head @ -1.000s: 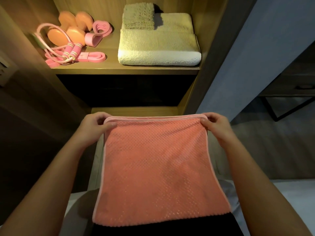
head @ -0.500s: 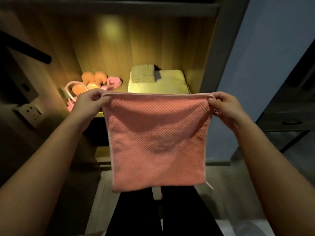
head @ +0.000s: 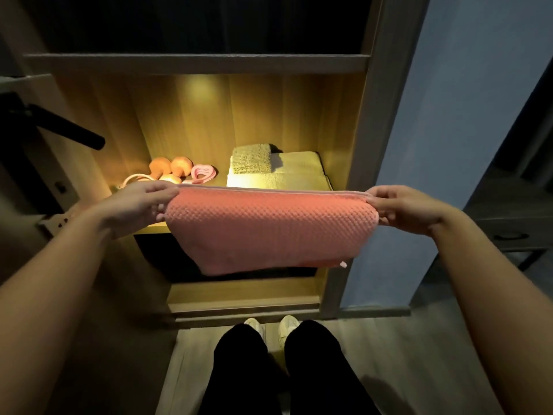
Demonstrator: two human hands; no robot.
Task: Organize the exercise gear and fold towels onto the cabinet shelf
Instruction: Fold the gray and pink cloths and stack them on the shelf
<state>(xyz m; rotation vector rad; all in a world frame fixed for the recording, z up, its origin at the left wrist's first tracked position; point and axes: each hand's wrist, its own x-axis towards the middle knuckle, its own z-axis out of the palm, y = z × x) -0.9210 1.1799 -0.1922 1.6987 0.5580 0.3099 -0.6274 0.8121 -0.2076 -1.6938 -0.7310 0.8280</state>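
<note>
Wooden cabinet, centre frame, lit from inside; blue wall [head: 463,115] to the right, grey floor at the bottom with the person's pale shoes [head: 287,324] at the plinth.

Head view:
- The lit cabinet shelf [head: 154,230] already carries gear on its left: orange dumbbells [head: 172,167], a pink heart-shaped gripper [head: 203,172] and a loop of jump rope [head: 134,178]. On its right lies a folded cream towel [head: 299,172] with a small green cloth [head: 251,158] on top.
- The pink towel [head: 269,232] hangs doubled over in mid-frame, in front of the shelf's edge and not resting on it.
- Left hand [head: 140,202] pinches the towel's upper left corner, fingers curled round the hem. Right hand [head: 401,208] pinches the upper right corner the same way. The top edge is taut between them.

Judgement: folding step, partway through. The next move probably calls for one more fold to narrow it, or a lift over the shelf edge onto the towel stack, edges kept aligned.
</note>
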